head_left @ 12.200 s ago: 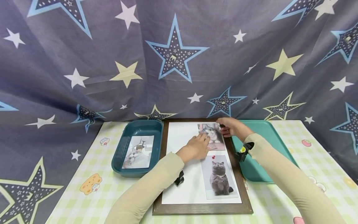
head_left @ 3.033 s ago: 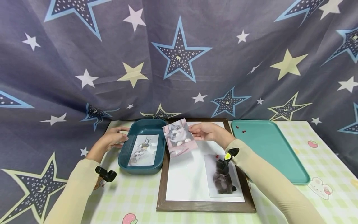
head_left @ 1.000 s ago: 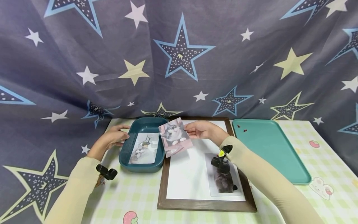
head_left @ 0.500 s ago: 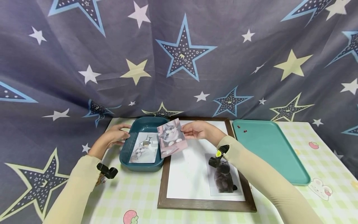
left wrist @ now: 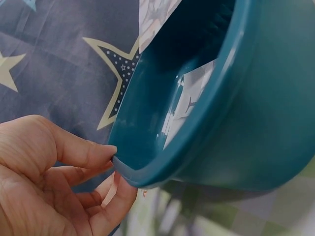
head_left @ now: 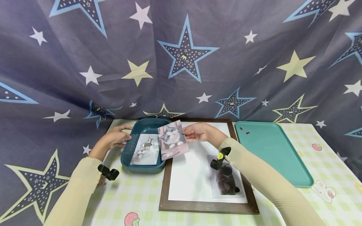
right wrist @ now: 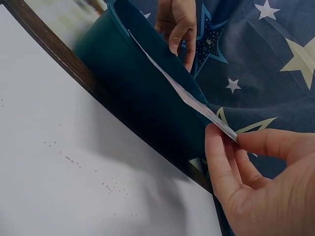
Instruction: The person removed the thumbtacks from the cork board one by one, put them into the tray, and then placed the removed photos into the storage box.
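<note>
Pinkish cat photo [head_left: 173, 140], lower centre: I am observing the right hand [head_left: 200, 131] pinching its edge, the left hand [head_left: 116, 137] gripping the blue basin [head_left: 143, 169], lower left.

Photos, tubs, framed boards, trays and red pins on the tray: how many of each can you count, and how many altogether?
Photos: 3
Tubs: 1
Framed boards: 1
Trays: 1
Red pins on the tray: 2
Total: 8
</note>
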Demonstrator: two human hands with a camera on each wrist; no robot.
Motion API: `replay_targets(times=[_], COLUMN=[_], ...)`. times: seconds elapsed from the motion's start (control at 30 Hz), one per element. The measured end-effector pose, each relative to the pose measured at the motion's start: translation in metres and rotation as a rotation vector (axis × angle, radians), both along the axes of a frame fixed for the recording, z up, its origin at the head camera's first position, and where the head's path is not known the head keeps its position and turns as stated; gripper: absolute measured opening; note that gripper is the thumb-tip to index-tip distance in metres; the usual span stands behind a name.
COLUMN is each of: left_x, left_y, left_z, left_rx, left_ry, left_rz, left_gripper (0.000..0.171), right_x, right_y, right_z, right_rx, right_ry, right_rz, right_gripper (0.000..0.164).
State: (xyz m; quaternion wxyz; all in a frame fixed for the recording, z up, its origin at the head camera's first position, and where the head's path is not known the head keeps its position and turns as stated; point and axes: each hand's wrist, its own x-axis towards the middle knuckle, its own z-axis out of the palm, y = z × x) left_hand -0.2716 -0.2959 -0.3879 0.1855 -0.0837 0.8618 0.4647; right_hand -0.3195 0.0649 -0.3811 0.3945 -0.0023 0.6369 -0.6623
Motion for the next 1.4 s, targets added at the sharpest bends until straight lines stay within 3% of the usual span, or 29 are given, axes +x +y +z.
replay_targets(times=[0.73,1.4], left_x=[0.001,0.001], left_y=[-0.001,-0.001], left_z=[-0.002,-0.004], left_rx=[0.006,0.007], left_ry=[-0.009,0.005], left_rz=[0.002,0.004], left_gripper=[0.065,0.065], right_x=[0.004,0.006], right_y=[-0.009,-0.016], right_z=[-0.006,-0.006], right_rx=[0.006,0.011], right_ry=[-0.041,-0.039], right_rz=[-0.014,0.023], right_gripper=[0.015,0.013])
